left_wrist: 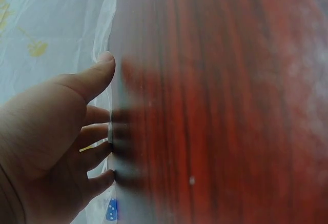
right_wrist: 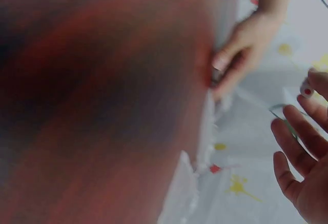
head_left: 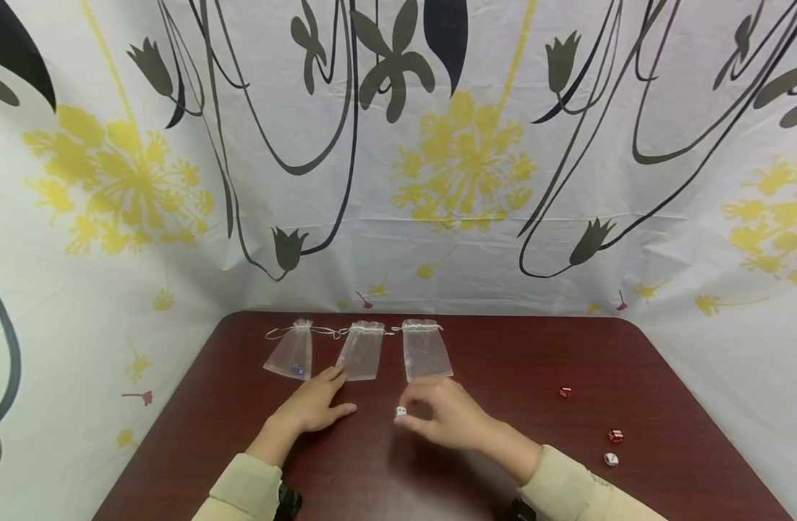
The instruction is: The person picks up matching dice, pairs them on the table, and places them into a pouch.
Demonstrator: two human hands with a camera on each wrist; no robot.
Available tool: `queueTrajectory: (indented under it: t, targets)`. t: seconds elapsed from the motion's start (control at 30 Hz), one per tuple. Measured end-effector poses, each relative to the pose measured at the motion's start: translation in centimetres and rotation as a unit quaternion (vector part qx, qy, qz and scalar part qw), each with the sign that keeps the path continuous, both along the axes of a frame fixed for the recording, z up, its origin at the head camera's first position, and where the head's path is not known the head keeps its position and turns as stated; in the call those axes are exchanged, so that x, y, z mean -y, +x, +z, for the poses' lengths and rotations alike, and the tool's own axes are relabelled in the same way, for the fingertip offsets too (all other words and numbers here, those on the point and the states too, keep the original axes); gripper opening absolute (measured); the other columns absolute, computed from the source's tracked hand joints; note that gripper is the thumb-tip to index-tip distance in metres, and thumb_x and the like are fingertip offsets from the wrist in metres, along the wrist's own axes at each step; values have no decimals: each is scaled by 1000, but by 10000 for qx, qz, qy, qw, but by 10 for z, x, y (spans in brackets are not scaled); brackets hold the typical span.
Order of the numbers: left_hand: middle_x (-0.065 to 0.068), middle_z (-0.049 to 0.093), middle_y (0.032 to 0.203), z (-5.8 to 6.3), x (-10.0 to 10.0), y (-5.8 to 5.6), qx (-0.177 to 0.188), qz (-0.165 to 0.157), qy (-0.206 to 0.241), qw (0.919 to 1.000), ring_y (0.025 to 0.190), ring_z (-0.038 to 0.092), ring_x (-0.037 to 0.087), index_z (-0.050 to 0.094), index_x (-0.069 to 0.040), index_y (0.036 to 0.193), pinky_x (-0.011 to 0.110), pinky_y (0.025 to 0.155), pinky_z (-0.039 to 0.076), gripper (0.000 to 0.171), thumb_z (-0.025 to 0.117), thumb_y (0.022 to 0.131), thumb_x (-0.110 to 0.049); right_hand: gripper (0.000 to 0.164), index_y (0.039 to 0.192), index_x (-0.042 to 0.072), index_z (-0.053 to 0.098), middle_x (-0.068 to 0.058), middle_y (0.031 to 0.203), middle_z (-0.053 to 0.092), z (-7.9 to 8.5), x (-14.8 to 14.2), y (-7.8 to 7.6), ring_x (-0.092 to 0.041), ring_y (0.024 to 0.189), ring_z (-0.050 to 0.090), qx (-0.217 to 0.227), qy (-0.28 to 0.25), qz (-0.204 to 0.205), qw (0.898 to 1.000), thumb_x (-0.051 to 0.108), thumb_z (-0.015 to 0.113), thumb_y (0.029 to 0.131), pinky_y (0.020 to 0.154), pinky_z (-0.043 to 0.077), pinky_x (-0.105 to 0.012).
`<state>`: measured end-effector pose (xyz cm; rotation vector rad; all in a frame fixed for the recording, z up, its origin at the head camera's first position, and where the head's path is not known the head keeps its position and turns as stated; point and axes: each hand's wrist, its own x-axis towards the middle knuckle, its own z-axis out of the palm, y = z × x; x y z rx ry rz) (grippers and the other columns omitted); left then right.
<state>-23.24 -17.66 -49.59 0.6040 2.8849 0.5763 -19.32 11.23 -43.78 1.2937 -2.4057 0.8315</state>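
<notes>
A small white die (head_left: pixel 401 411) is pinched between the thumb and index finger of my right hand (head_left: pixel 447 414), low over the table just in front of the right organza bag (head_left: pixel 426 351). In the right wrist view the die (right_wrist: pixel 307 89) shows a red dot, and the other fingers are spread. My left hand (head_left: pixel 312 402) rests on the table with its fingers extended, fingertips at the lower corner of the middle organza bag (head_left: pixel 362 351). Close by on the left lies another sheer bag (head_left: pixel 283 354) with blue dice (head_left: pixel 297 369) inside.
On the right side of the dark red table (head_left: pixel 522 362) lie two red dice (head_left: pixel 565 391) and another white die (head_left: pixel 610 459). White drawstrings (head_left: pixel 323 331) trail from the bags near the back edge. A flower-patterned cloth (head_left: pixel 463 268) hangs behind the table.
</notes>
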Motion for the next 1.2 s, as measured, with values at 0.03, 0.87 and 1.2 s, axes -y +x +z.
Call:
queueTrajectory:
  t: [0.03,0.87,1.2]
  targets:
    - [17,34,160,-1,0,0,-15,-11,6,10000,147,33,38,45,-1,151,56,115,33,74,66,97,-47,13,88,21,70,16,86,66,-4,1,0,-6,80,66,-21,3,4,10000,27,81,87,73,53,-23]
    - [18,36,159,4,-1,-2,-122,-70,-27,9999,147,33,38,47,1,149,54,116,33,72,67,97,-45,21,84,19,73,11,88,62,-57,4,4,1,78,52,15,1165,-117,9931,38,81,86,69,48,-21]
    - [18,36,159,1,1,-2,-40,-25,-33,10000,147,32,37,47,1,149,55,116,31,72,67,97,-45,24,96,18,76,12,95,67,-51,-3,2,-3,88,63,166,862,-290,9957,41,80,87,79,55,-29]
